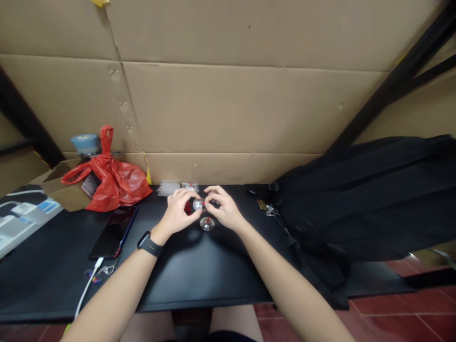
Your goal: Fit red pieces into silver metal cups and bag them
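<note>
Silver disc (197, 205) above the black tabletop (204, 280), at the middle of the work: we find it between the thumb and forefinger of the left hand (182, 208), thumb below, forefinger above. These fingers are parted only by the disc's breadth and have hold of it. A red tip (203, 204) shows on its right side, right at the fingertips of the right hand (223, 209). That thumb and forefinger are bent nearly together there — whether they pinch the red tip, we cannot tell. Red strands (187, 207) show within the curve of the left hand, partly hidden by it.

Pose: both forearms reach forward from the near edge and converge, the hands almost meeting, knuckles up, fingers arched inward. We note a dark watch (150, 244) on the left wrist.

Just below the hands a second silver disc (207, 223) lies on the tabletop, a bit of red at its centre. Beyond the hands, clear packets (168, 188) near the cardboard wall (221, 109). Farther left, a phone (114, 232) and a knotted red bag (119, 185); to the right, keys (271, 212) — then a heap of black fabric (370, 194).
</note>
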`<state>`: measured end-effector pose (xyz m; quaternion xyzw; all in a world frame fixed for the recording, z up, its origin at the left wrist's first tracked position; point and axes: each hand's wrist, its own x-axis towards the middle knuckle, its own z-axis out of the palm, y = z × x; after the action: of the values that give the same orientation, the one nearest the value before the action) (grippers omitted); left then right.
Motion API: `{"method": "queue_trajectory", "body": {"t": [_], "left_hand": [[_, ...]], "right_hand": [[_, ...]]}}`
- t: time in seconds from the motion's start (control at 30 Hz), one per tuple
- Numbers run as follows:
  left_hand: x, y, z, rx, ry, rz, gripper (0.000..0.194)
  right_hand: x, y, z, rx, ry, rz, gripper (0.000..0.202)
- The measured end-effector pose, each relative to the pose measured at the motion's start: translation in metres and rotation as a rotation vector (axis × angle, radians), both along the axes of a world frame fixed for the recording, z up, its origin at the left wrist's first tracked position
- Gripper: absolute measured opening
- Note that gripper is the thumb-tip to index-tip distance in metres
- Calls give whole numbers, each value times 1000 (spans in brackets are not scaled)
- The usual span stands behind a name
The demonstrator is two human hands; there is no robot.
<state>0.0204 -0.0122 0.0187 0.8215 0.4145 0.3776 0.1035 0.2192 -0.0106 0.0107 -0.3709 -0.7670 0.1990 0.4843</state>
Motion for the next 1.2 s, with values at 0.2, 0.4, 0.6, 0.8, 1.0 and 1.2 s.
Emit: {"method": "queue_trajectory", "body": {"t": [0.2,0.4,0.6,0.8,1.0,1.2], "left_hand": [[3,1,-10,43,19,-19,21],[6,4,-15,21,67,42,18],[5,3,-13,20,100,46,11],[1,3,-9,7,146,153,12],[-6,12,-12,-58,104,246,13],[-4,12,-11,-169,35,230,16]], "right_hand": [[4,0,3,-42,-9,-3,9],[5,3,-2,-60,-28,26,7],[0,3,-6,-48,-77,55,5],[10,5,-6,-69,-256,4,13],[21,10,-13,-286,-568,174,5],[12,8,-15,-229,-515,137,6]]}}
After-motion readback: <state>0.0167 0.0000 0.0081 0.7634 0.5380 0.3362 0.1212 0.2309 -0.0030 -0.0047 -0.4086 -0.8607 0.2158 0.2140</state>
